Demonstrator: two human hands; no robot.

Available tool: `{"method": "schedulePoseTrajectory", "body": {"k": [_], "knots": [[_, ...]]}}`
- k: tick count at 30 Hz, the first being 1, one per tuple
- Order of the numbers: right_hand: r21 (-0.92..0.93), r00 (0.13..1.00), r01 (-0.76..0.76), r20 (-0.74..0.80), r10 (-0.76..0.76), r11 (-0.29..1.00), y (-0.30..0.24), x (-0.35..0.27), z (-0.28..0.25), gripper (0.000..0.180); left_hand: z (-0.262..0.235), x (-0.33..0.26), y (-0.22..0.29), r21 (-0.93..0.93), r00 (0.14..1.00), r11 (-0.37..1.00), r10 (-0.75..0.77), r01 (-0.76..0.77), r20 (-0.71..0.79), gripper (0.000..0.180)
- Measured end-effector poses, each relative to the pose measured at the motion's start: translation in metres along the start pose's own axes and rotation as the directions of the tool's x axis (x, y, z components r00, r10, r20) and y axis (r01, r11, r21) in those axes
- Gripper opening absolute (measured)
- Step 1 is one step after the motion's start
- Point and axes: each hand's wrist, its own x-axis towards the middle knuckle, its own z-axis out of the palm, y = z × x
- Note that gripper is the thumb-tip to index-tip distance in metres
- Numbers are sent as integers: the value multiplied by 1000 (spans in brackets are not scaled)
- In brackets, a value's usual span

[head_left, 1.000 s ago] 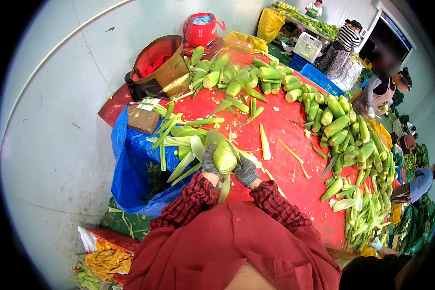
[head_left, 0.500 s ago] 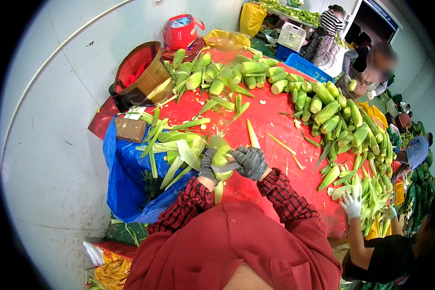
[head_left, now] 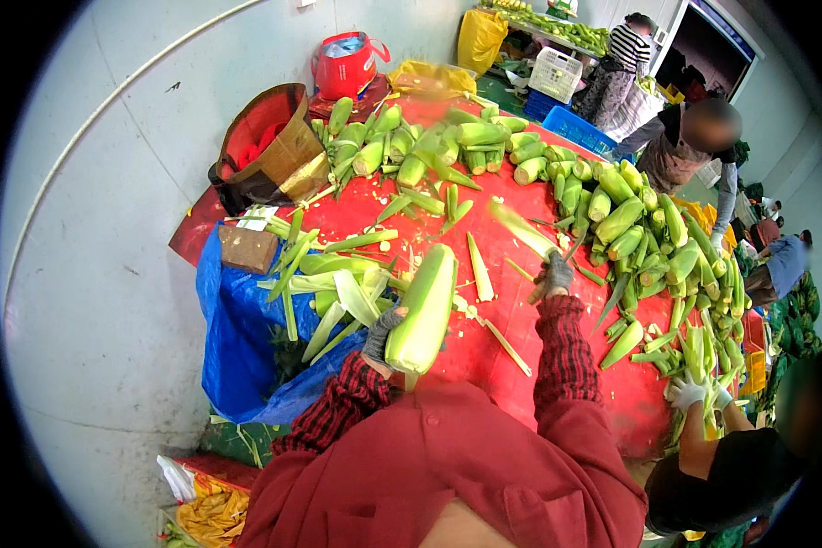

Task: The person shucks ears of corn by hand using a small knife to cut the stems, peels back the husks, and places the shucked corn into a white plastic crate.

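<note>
My left hand (head_left: 384, 331), in a grey glove, is closed around the lower left side of a large ear of corn (head_left: 426, 306) in pale green husk, held tilted above the table near my body. To the right, my gloved right hand (head_left: 554, 274) is closed on a knife, whose handle end (head_left: 535, 295) sticks out below the fist; the blade is hard to make out. Just beyond those fingers is a blurred strip of pale green husk (head_left: 523, 228); I cannot tell whether it touches them. Loose husk leaves (head_left: 356, 292) lie to the left of the corn.
The red table (head_left: 484, 342) carries a row of corn ears (head_left: 493, 132) at the back and a heap (head_left: 626, 215) at right. A blue bag (head_left: 224, 338), a brown block (head_left: 247, 248) and a bin (head_left: 265, 146) stand left. A co-worker's gloved hands (head_left: 687, 393) handle husks at right.
My right hand has moved away from the corn, right and forward, with the knife. My left hand has raised and tilted the ear. The husk strip now shows near my right hand.
</note>
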Motion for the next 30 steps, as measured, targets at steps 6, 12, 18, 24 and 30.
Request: {"method": "schedulePoseTrajectory", "body": {"k": [6, 12, 18, 24, 30], "knots": [[-275, 621, 43, 761, 190, 960, -14, -167, 66, 52, -11, 41, -5, 252, 995, 964, 95, -88, -18, 62], [-302, 706, 270, 708, 26, 914, -34, -198, 68, 50, -13, 52, -10, 935, 888, 354, 434, -13, -152, 63], [-287, 562, 367, 827, 36, 885, -28, -183, 55, 40, -16, 43, -21, 930, 841, 356, 527, -91, -120, 61], [-254, 525, 338, 850, 42, 906, -34, -187, 57, 27, -14, 35, -17, 935, 858, 325, 511, -141, -48, 61], [-254, 506, 312, 860, 66, 916, -25, -182, 60, 22, -8, 30, -11, 938, 869, 317, 494, -142, -35, 61]]}}
